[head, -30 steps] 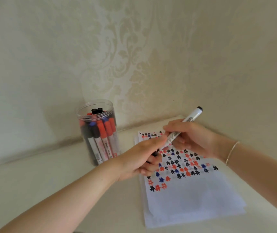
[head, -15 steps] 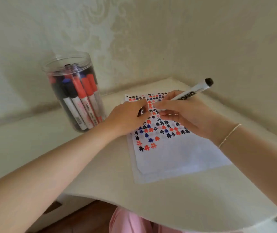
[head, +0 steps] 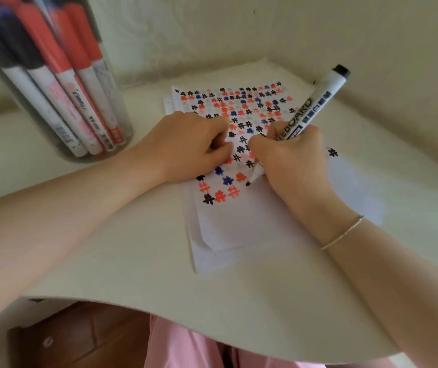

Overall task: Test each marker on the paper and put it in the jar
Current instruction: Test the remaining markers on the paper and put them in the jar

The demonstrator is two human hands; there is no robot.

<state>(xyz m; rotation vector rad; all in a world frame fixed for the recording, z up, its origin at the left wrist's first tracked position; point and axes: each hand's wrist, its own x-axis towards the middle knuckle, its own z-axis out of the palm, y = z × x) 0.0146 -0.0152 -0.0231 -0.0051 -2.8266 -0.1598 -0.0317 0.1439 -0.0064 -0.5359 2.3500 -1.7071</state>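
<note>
both hands (head: 186, 147) (head: 292, 158) rest curled on paper (head: 239, 221), right gripping marker (head: 310, 112).

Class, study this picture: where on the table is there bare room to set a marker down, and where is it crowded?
Bare table lies in front of the jar, left of the paper, under the left forearm. The paper's lower part is unmarked. It is crowded where the left hand and the right hand, gripping the marker, meet.

Your single head view looks steeply down, close over the table (head: 138, 261), toward the wall corner.
</note>
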